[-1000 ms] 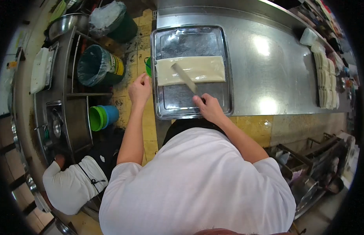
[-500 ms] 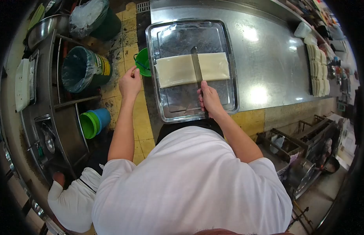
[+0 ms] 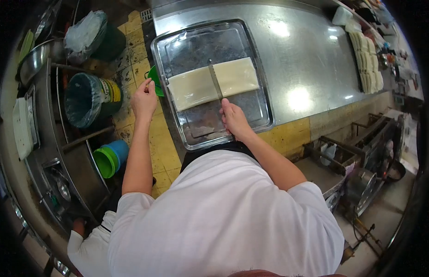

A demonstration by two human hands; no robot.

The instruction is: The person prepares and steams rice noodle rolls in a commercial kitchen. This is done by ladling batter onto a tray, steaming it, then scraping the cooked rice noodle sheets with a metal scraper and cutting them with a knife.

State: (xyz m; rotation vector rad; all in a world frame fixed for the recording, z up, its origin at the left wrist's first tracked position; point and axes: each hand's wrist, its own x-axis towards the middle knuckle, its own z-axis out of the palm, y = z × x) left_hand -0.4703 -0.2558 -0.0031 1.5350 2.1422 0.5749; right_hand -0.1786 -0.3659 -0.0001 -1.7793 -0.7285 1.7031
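Observation:
A metal knife [image 3: 215,78] is in my right hand [image 3: 235,121], its fingers wrapped round the handle and the thumb along the top. The blade lies across the middle of a pale, smooth, shiny dough slab [image 3: 192,88], its tip just past the far edge. Under the slab is a rectangular metal tray [image 3: 200,37], reaching close to my waist. My left hand [image 3: 144,102] is raised off the tray's left side, thumb and fingertips pinched together with nothing visible between them. Behind its fingertips shows part of a green bucket [image 3: 154,79], down by the tray's left edge.
The steel counter [image 3: 311,60] extends right, with stacked pale cloths [image 3: 364,60] at its far end. To the left stand a lined bin [image 3: 85,99], green and blue buckets [image 3: 106,159] and a steel bench [image 3: 62,180]. A person in white [image 3: 92,249] is at lower left.
The view has turned, so the tray and counter sit further left and more tilted. The knife stays across the slab's middle, and my left hand is still raised beside the tray.

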